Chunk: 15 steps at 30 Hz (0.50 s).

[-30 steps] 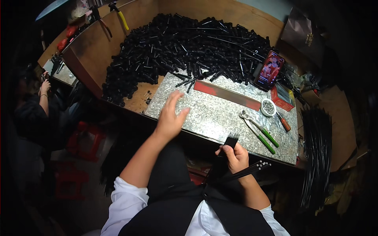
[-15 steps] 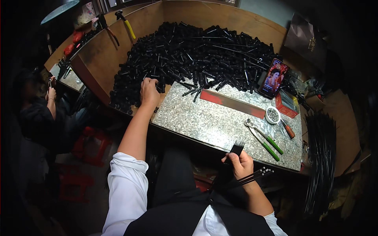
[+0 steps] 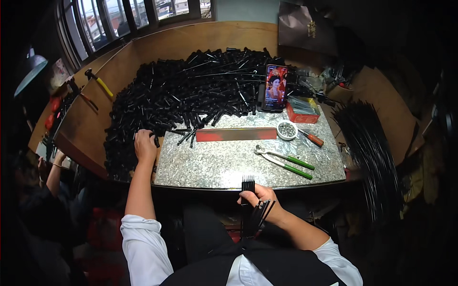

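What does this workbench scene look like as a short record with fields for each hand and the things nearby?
left hand: reaching into the pile of black tubes, touching them
right hand: gripping a bundle of thin black rods, upright at the bench edge
stone slab: bears green-handled pliers, small bowl, red bar
phone: propped upright, screen lit

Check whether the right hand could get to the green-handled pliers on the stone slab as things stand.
Probably not freely: the right hand is closed around a bundle of black rods. The green-handled pliers lie unobstructed on the slab just ahead.
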Available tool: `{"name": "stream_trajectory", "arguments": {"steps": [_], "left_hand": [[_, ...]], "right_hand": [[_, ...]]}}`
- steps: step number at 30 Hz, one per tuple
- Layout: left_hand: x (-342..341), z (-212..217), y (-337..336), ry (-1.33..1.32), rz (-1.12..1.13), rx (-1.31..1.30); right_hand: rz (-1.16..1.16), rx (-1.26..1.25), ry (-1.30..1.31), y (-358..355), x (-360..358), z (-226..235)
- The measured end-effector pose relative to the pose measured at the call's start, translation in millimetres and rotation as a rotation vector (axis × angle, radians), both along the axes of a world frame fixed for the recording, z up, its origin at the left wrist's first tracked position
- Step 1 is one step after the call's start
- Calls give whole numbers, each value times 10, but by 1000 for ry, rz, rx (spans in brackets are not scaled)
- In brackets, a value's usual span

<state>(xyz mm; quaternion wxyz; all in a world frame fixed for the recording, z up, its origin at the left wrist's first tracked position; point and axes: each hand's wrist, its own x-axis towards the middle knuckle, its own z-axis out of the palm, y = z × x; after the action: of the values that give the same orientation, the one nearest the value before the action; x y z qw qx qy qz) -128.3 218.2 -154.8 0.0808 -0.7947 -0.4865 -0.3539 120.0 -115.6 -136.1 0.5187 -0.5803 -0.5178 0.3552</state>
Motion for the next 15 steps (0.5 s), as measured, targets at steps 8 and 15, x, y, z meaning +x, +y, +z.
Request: {"name": "stream_trajectory", "arguments": {"steps": [8, 15], "left_hand": [[706, 339, -1064, -927, -597, -571], [1099, 198, -1918, -1249, -724, -1015]], "right_hand": [[46, -13, -109, 78, 64, -69], [62, -82, 96, 125, 9, -53]]}}
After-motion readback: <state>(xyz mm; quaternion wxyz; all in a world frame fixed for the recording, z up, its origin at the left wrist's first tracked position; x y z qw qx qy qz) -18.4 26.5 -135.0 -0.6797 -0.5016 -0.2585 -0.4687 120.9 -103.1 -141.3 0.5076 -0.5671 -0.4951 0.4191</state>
